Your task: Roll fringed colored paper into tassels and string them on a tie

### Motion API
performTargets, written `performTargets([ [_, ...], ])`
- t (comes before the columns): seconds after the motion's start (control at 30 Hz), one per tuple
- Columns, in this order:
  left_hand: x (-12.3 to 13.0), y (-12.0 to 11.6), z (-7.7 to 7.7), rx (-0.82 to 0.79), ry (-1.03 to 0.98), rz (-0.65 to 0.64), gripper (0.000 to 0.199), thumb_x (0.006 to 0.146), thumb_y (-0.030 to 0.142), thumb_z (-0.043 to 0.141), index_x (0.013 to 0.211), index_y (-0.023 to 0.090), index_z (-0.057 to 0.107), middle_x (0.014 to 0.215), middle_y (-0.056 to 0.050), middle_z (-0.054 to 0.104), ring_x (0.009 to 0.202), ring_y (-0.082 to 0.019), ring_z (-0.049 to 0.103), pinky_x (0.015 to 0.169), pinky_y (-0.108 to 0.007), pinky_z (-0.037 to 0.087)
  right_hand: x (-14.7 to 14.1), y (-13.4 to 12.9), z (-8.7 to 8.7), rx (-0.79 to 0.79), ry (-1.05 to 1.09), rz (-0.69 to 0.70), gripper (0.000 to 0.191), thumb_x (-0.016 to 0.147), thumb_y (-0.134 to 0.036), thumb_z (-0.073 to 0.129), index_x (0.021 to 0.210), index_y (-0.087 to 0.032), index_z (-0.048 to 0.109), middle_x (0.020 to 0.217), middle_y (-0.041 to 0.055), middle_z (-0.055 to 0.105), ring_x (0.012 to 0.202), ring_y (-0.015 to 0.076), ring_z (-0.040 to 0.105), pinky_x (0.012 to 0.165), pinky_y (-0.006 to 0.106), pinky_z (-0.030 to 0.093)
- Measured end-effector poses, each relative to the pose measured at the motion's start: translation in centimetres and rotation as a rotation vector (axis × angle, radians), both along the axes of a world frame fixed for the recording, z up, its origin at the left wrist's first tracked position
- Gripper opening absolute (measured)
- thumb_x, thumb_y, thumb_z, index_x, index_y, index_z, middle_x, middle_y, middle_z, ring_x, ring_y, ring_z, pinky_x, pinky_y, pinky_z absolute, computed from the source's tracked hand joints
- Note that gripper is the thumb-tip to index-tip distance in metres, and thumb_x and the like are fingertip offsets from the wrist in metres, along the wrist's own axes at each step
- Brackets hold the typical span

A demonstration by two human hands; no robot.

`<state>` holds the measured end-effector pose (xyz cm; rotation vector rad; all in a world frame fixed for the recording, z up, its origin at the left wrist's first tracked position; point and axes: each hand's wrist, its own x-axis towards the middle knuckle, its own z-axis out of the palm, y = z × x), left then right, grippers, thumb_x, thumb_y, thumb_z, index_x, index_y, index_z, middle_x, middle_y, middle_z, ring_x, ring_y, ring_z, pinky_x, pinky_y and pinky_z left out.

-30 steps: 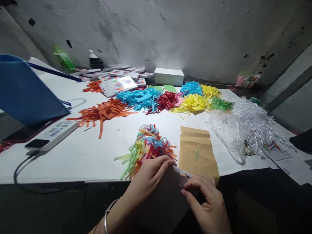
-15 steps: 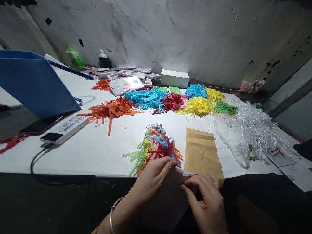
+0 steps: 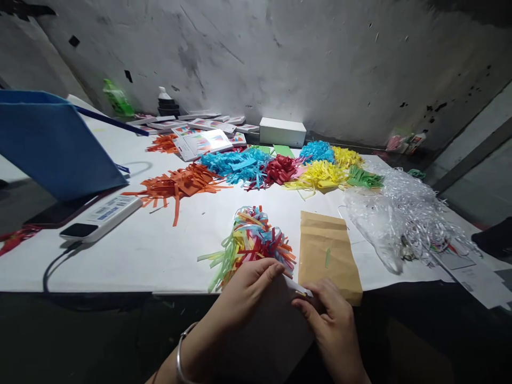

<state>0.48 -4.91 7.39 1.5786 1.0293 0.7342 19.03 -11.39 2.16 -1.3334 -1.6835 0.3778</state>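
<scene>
Both hands hold a flat, pale box or packet point(image 3: 264, 330) in front of the table edge; its face lies in shadow. My left hand point(image 3: 254, 285) is closed on its upper left edge, thumb on top. Along the upper right edge, where a white strip and a small yellowish bit show, my right hand point(image 3: 330, 314) pinches with thumb and fingers. Just beyond my left hand lies a bundle of multicoloured paper strips point(image 3: 256, 240). A brown paper envelope point(image 3: 326, 250) with a green mark lies beyond my right hand.
Heaps of orange strips point(image 3: 180, 184), blue strips point(image 3: 240, 164), red strips point(image 3: 280, 169) and yellow strips point(image 3: 320, 175) cross the table. Behind them are flat printed boxes point(image 3: 208, 141) and a white box point(image 3: 282, 132). Clear plastic strands point(image 3: 416, 208) lie right; a blue bin point(image 3: 60, 144) stands left.
My right thumb and fingers have closed in on the packet's upper edge, and more of its white strip shows. The whole view has shifted slightly.
</scene>
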Motion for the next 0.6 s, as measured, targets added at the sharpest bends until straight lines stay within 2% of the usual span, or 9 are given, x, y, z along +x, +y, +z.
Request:
performTargets([
  [0.03,-0.1,0.1,-0.1,0.000,0.004,0.010,0.042,0.093,0.049,0.044,0.083,0.016,0.068,0.079,-0.002,0.065,0.079,-0.019,0.057,0.071,-0.026,0.042,0.1,0.0,0.0,-0.022,0.021,0.019,0.012,0.095,-0.036,0.061,0.103,-0.028,0.065,0.085,-0.0007,0.065,0.079,0.0189,0.061,0.067,0.028,0.048],
  [0.1,-0.3,0.2,-0.5,-0.009,0.004,0.033,0.043,0.093,0.051,0.045,0.081,0.016,0.067,0.080,-0.003,0.065,0.079,-0.020,0.056,0.070,-0.026,0.042,0.1,0.2,-0.2,-0.037,-0.014,-0.018,0.026,0.088,-0.033,0.070,0.113,-0.030,0.063,0.094,-0.0001,0.067,0.088,0.0222,0.062,0.076,0.033,0.049],
  [0.17,-0.3,0.3,-0.9,-0.025,-0.012,0.061,0.044,0.092,0.053,0.046,0.079,0.016,0.066,0.079,-0.003,0.065,0.078,-0.020,0.056,0.069,-0.026,0.042,-0.1,0.3,-0.5,-0.045,-0.106,-0.108,0.046,0.072,-0.030,0.085,0.112,-0.031,0.063,0.097,0.0001,0.067,0.093,0.0268,0.061,0.082,0.040,0.047],
  [0.23,-0.3,0.4,-1.2,-0.052,-0.034,0.077,0.045,0.091,0.056,0.047,0.078,0.016,0.065,0.077,-0.002,0.064,0.076,-0.019,0.055,0.066,-0.026,0.042,-0.4,0.3,-0.8,-0.077,-0.162,-0.166,0.056,0.060,-0.027,0.092,0.108,-0.031,0.063,0.097,0.0002,0.067,0.095,0.0294,0.062,0.084,0.045,0.046],
  [0.3,-0.4,0.5,-1.1,-0.081,-0.054,0.077,0.047,0.090,0.058,0.049,0.079,0.016,0.066,0.074,-0.002,0.064,0.073,-0.019,0.056,0.064,-0.025,0.042,-0.6,0.1,-1.2,-0.091,-0.140,-0.205,0.061,0.061,-0.029,0.090,0.115,-0.031,0.061,0.107,0.0029,0.065,0.103,0.0314,0.061,0.088,0.047,0.048],
  [0.37,-0.8,0.5,-0.6,-0.099,-0.076,0.085,0.050,0.088,0.062,0.051,0.077,0.015,0.066,0.071,-0.002,0.064,0.070,-0.019,0.056,0.062,-0.025,0.042,-0.4,-0.5,-2.0,-0.081,-0.042,-0.218,0.074,0.069,-0.040,0.085,0.134,-0.030,0.049,0.128,0.0091,0.058,0.118,0.0332,0.057,0.094,0.048,0.049],
  [0.47,-2.4,-0.3,0.6,-0.121,-0.128,0.167,0.052,0.083,0.065,0.056,0.076,0.015,0.066,0.069,-0.003,0.065,0.064,-0.018,0.057,0.055,-0.024,0.042,0.6,-1.6,-4.5,-0.028,0.146,-0.038,0.094,0.080,-0.062,0.069,0.152,-0.026,0.021,0.146,0.0173,0.046,0.126,0.0327,0.056,0.094,0.045,0.054],
  [0.53,-4.4,-1.0,1.5,-0.151,-0.197,0.296,0.050,0.083,0.067,0.056,0.077,0.018,0.063,0.062,0.000,0.063,0.055,-0.016,0.054,0.049,-0.023,0.039,1.0,-2.2,-6.5,0.037,0.169,0.144,0.084,0.085,-0.065,0.060,0.151,-0.028,0.024,0.132,0.0140,0.061,0.110,0.0295,0.068,0.081,0.038,0.061],
  [0.6,-6.9,-1.1,2.2,-0.128,-0.265,0.450,0.050,0.085,0.069,0.051,0.076,0.020,0.060,0.054,0.003,0.059,0.046,-0.014,0.049,0.044,-0.023,0.037,0.7,-2.6,-8.1,0.080,0.125,0.215,0.051,0.091,-0.054,0.060,0.136,-0.033,0.048,0.100,0.0044,0.074,0.081,0.0224,0.074,0.064,0.029,0.061],
])
